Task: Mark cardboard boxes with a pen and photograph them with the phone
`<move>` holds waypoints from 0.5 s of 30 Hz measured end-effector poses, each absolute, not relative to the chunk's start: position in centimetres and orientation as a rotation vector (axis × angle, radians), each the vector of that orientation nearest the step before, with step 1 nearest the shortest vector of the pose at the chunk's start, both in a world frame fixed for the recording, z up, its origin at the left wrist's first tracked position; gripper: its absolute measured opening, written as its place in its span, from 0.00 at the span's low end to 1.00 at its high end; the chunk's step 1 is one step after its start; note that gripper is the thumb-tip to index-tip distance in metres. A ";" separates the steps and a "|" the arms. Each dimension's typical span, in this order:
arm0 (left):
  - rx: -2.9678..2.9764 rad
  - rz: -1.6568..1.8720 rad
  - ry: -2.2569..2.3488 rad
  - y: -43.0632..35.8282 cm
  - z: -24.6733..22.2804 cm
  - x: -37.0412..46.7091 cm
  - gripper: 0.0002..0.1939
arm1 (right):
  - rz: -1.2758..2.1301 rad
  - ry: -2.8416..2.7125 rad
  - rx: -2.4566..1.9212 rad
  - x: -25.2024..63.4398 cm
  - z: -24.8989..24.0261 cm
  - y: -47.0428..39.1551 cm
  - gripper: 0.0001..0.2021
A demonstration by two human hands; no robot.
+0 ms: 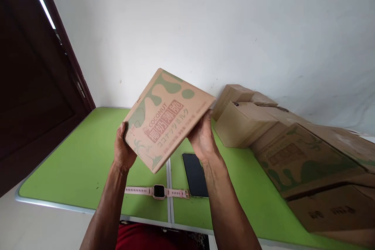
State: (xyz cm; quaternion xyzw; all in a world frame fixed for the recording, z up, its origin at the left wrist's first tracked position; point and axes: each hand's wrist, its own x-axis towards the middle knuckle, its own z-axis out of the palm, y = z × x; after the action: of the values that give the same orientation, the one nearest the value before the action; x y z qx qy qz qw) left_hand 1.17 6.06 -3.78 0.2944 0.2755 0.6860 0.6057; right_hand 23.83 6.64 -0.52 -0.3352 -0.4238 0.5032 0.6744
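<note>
Across the near side stretches a green worktop, split by one pale seam. Near its edge lie one pink-strapped watch and, just right, one dark phone. Tilted above, one coconut carton is clasped between the left grip and the right grip. Right, at least four other cartons are piled. Beyond stand one white wall and, far left, one dark door.

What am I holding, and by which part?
A rectangular, green-printed brown cardboard box: your left hand holds its left corner, your right hand its lower-right side, near the right corner.
</note>
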 end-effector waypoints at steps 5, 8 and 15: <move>0.637 1.501 0.597 5.7 -3.3 0.7 0.32 | 1.044 -0.973 -0.803 24.7 -0.5 7.3 0.33; 0.650 1.456 0.570 5.5 -3.2 0.4 0.30 | 0.963 -0.987 -0.764 25.9 0.1 7.3 0.42; 0.782 1.385 0.680 5.0 -3.0 0.7 0.43 | 0.713 -1.173 -0.839 28.5 0.0 6.7 0.29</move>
State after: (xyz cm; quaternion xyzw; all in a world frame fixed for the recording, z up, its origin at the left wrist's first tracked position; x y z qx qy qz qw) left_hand 0.69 5.00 -3.00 0.3440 0.2993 0.6092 0.6488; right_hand 28.46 6.68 0.03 -0.3758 -0.5251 0.3194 0.6936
